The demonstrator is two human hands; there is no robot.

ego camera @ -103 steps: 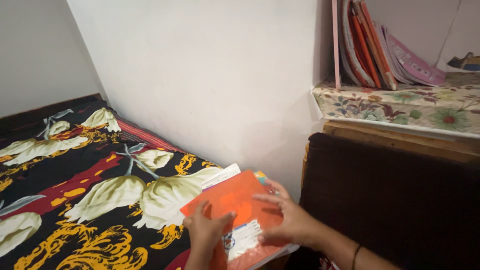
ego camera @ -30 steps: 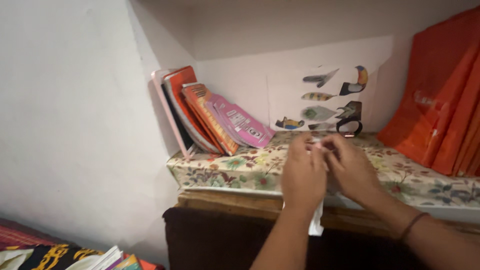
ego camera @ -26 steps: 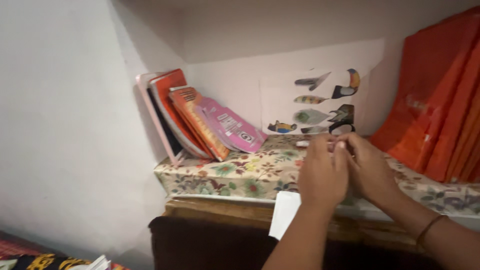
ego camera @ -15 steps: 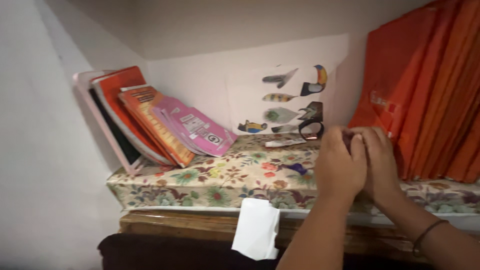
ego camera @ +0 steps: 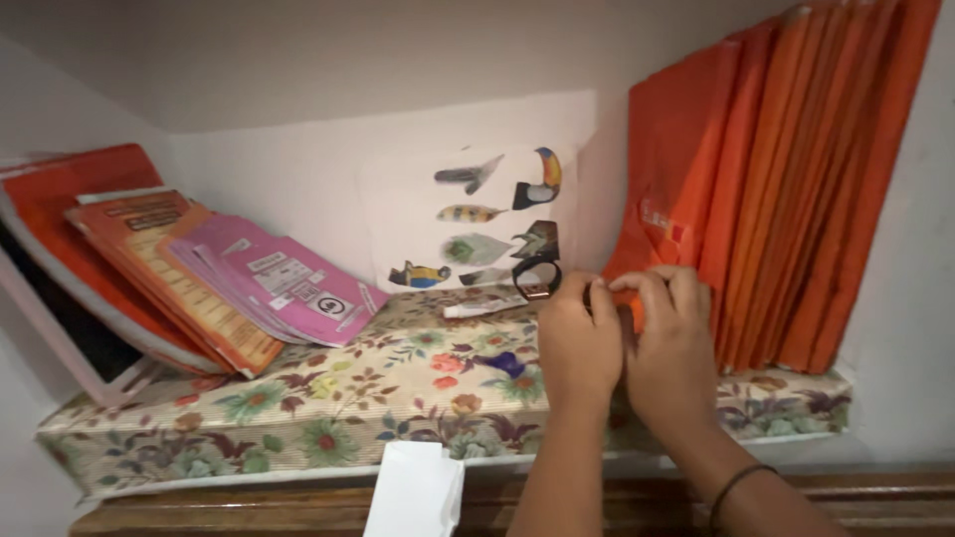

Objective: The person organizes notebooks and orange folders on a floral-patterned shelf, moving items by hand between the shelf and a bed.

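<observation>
We have both hands up at the shelf [ego camera: 298, 418], side by side and touching, right at the foot of the orange folders [ego camera: 796, 189] that lean against the right wall. Our left hand [ego camera: 579, 343] and right hand [ego camera: 668, 343] are each pinched shut on the lower edge of the nearest folder [ego camera: 668, 189], fingers curled over it; the backs of the hands hide exactly how much of the edge they grip. The folder stands nearly upright in the row, its bottom at our fingertips, so by our reading it is about in its place among the others and only a last nudge and the letting go remain. Just left of our hands lie a white tube [ego camera: 482, 306] and a small black ring-shaped thing [ego camera: 535, 278], beneath a picture sheet of birds [ego camera: 477, 224] on the back wall. Well to the left, pink booklets [ego camera: 274, 288] and orange books [ego camera: 149, 268] lean in a slanting stack. A white paper [ego camera: 413, 492] hangs over the shelf's front edge, below our left forearm.
</observation>
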